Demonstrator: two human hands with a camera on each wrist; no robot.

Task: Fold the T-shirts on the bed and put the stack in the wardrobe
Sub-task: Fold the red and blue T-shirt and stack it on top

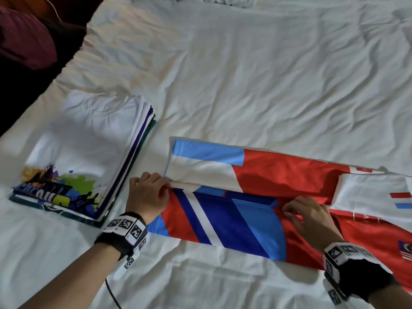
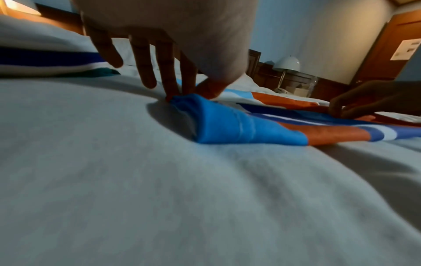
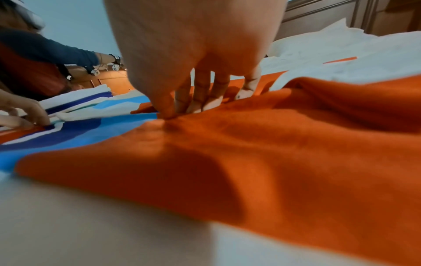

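A red, blue and white T-shirt lies lengthwise on the white bed, its two long sides folded in toward the middle. My left hand pinches the folded edge at the shirt's hem end, thumb against fingertips. My right hand pinches the same folded edge further along, in the red part, with its fingers pressed into the cloth. A stack of folded T-shirts, a white printed one on top, lies to the left of my left hand.
The bed's left edge drops to a dark floor and a maroon cushion. Rumpled white bedding lies at the far end. A lamp and a wooden door stand beyond the bed.
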